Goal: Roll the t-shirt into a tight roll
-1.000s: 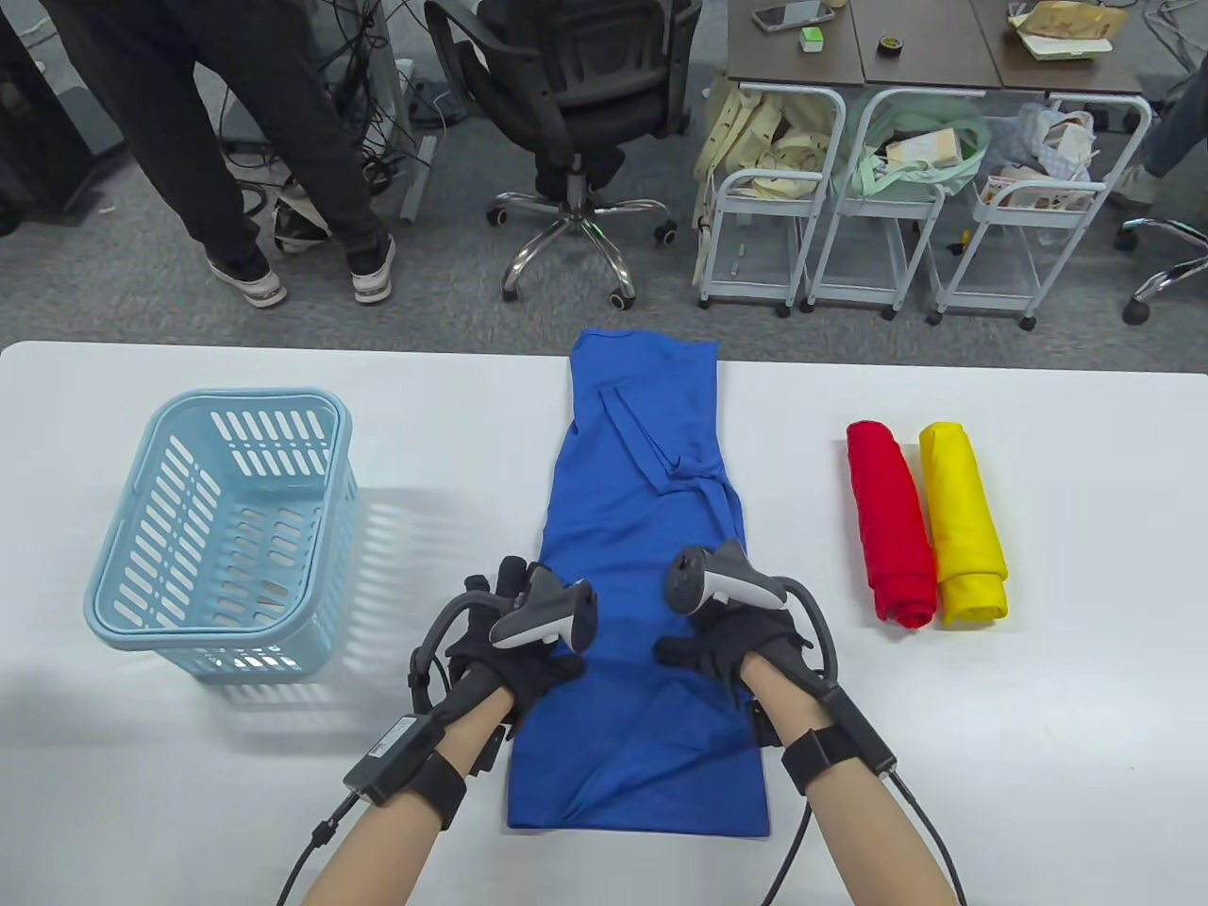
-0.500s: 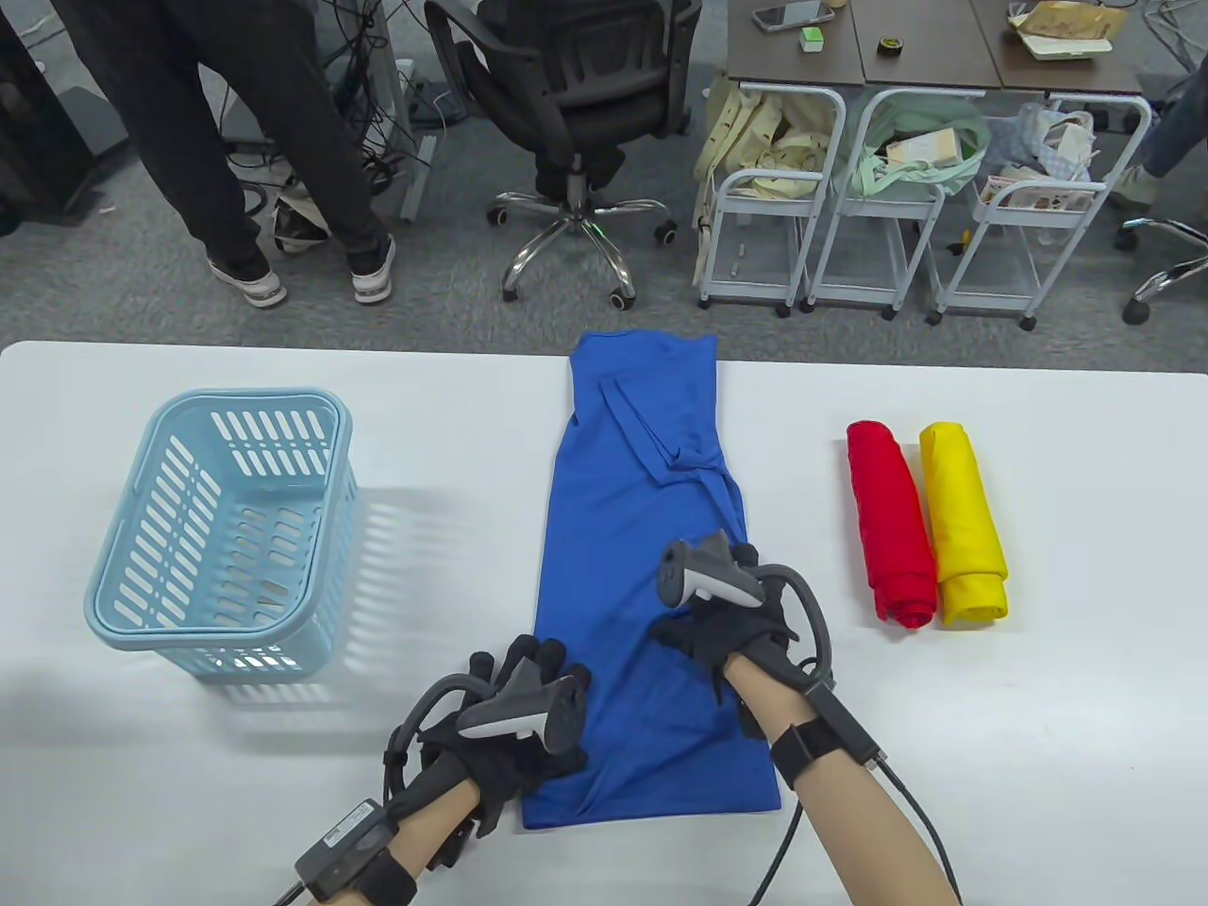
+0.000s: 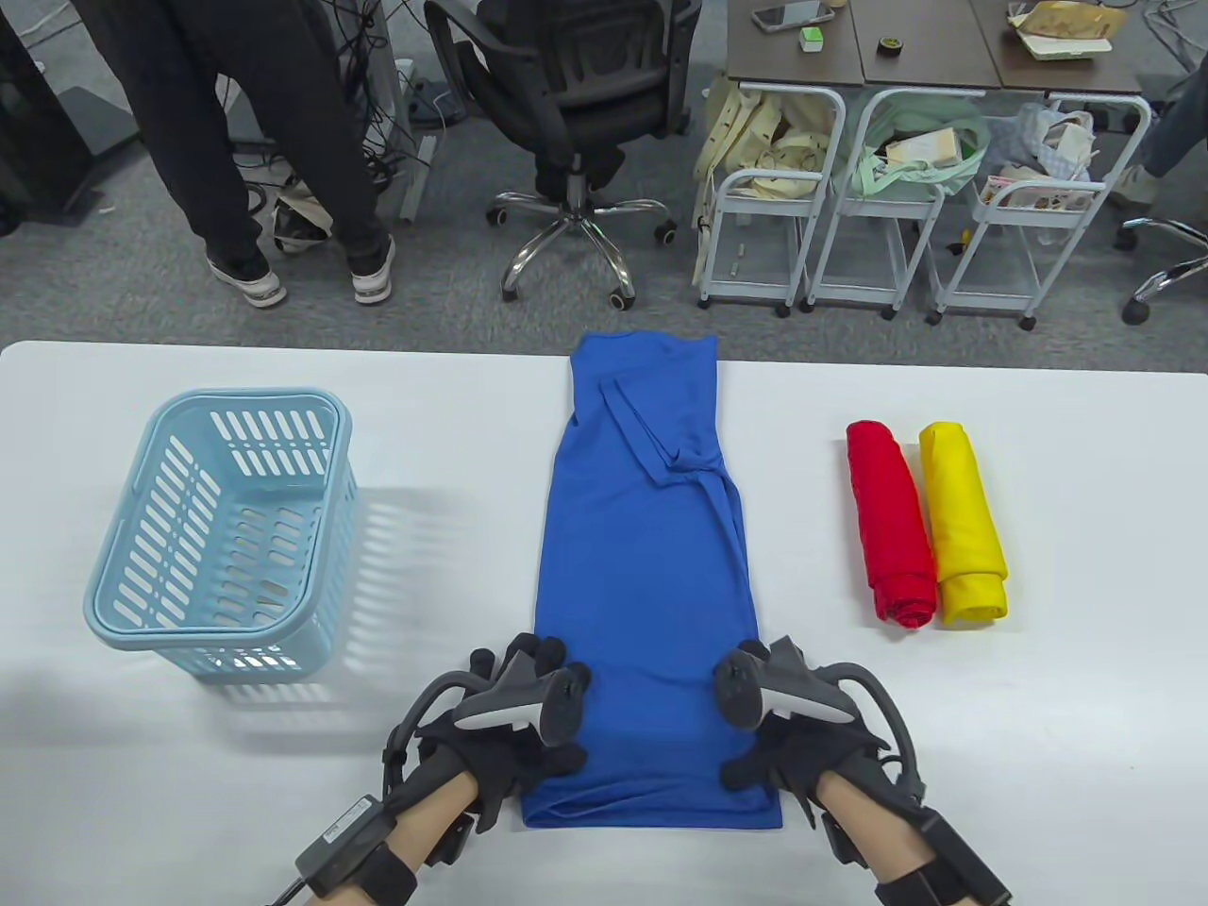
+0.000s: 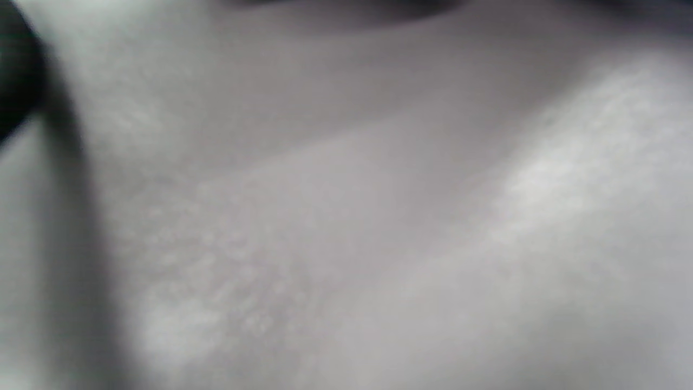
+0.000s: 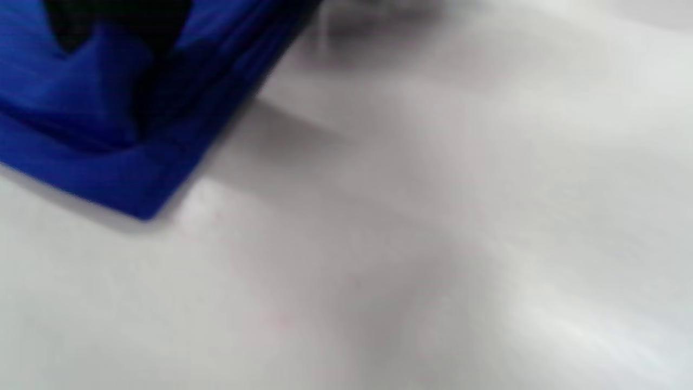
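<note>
- White table [image 3: 1038, 528], office floor beyond: your work surface, smooth, so cloth may slide on it as you roll.
- Left hand [image 3: 514, 741]: rests on the near-left corner of the shirt. Whether its fingers pinch the hem or only press, you cannot tell; the left wrist view is a grey blur.
- Right hand [image 3: 788, 755]: rests on the near-right corner, thumb on the cloth. Grip likewise cannot be told; the right wrist view shows only the shirt's corner and bare table.
- Blue t-shirt [image 3: 646, 566]: folded into a long strip, centre of table, running away from you, not yet rolled. Risk: an uneven start from the two corners makes a cone-shaped, loose roll.
- Folded sleeve ridge [image 3: 661, 444]: far half; likely to bulge the roll as you pass it.
- Red roll [image 3: 892, 524] and yellow roll [image 3: 963, 524]: right, touching each other, apart from the shirt.
- Blue basket [image 3: 222, 528]: left, well apart.
</note>
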The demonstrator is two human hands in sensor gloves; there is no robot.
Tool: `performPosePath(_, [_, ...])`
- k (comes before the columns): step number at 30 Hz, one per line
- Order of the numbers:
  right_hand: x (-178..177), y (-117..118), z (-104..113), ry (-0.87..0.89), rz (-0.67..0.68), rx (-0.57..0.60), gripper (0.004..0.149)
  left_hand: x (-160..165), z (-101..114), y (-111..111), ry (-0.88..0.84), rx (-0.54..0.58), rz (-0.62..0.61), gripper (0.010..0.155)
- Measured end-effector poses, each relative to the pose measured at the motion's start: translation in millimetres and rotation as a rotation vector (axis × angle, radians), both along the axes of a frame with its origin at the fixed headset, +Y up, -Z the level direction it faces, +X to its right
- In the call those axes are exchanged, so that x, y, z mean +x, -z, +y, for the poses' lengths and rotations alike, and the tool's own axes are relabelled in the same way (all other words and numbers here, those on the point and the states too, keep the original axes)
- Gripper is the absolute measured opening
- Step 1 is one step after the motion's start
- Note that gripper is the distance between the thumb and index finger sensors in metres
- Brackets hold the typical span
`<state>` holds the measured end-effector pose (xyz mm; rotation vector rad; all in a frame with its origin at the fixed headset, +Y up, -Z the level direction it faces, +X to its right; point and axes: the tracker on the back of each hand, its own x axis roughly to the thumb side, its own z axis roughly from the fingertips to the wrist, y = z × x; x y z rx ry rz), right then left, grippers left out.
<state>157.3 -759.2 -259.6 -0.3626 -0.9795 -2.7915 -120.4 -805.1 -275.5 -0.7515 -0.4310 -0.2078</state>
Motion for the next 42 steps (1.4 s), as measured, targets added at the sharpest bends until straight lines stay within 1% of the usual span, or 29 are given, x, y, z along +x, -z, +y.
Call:
performPosePath(1, [3,-2,1,-0.001,-0.002,-0.001,0.104,0,0,0,0.0,0.001,-0.001,0.08])
performPosePath(5, [14,-12,8,0.134,-0.028,0.062,0.101,0,1,0,-0.004,0.014,-0.003,0.08])
performPosePath(7, [14,-15,17,0.233,0.004,0.095,0.093,0,3,-1,-0.02,0.041,-0.005,0.08])
performPosePath(9, [10,-17,19,0.269,0.036,0.123,0.085,0,7,-3,-0.063,0.076,-0.006,0.081])
performPosePath(11, [3,-21,19,0.267,0.093,0.112,0.077,-2,16,-6,-0.11,0.075,-0.011,0.081])
performPosePath(13, [-3,-25,20,0.266,0.147,0.135,0.07,-3,29,-11,-0.218,0.092,-0.019,0.082])
performPosePath(15, [-9,-29,24,0.288,0.194,0.158,0.066,-4,44,-17,-0.294,0.133,-0.045,0.08])
performPosePath(17, [-15,-34,24,0.313,0.233,0.149,0.066,-2,56,-23,-0.324,0.218,-0.086,0.075])
performPosePath(18, [-20,-36,22,0.306,0.257,0.142,0.066,0,60,-26,-0.335,0.26,-0.13,0.071])
performPosePath(20, [-25,-39,17,0.253,0.279,0.138,0.07,5,60,-30,-0.338,0.269,-0.172,0.065])
performPosePath(22, [-27,-41,7,0.142,0.289,0.123,0.08,11,53,-36,-0.294,0.226,-0.205,0.067])
performPosePath(23, [-27,-42,5,0.121,0.293,0.128,0.088,15,47,-40,-0.205,0.193,-0.228,0.074])
performPosePath(24, [-28,-42,3,0.118,0.298,0.121,0.09,19,46,-45,-0.113,0.197,-0.25,0.081])
performPosePath(26, [-29,-42,2,0.107,0.302,0.124,0.091,27,45,-49,-0.049,0.257,-0.29,0.083])
performPosePath(27, [-29,-42,2,0.114,0.298,0.12,0.089,30,44,-52,-0.009,0.272,-0.309,0.084])
performPosePath(29, [-31,-42,1,0.106,0.293,0.132,0.083,31,44,-52,-0.02,0.265,-0.302,0.084])
performPosePath(32, [-38,-44,-1,0.036,0.292,0.203,0.072,28,44,-48,-0.069,0.273,-0.269,0.074])
performPosePath(34, [-43,-44,-3,0.002,0.305,0.248,0.07,29,44,-46,-0.084,0.327,-0.27,0.068])
performPosePath(36, [-46,-45,-4,-0.009,0.308,0.276,0.068,30,44,-44,-0.096,0.359,-0.268,0.065])
performPosePath(39, [-45,-44,-4,0.002,0.305,0.28,0.066,31,45,-42,-0.122,0.376,-0.258,0.067])
performPosePath(42, [-39,-39,-2,0.051,0.263,0.249,0.06,28,47,-40,-0.166,0.387,-0.243,0.063])
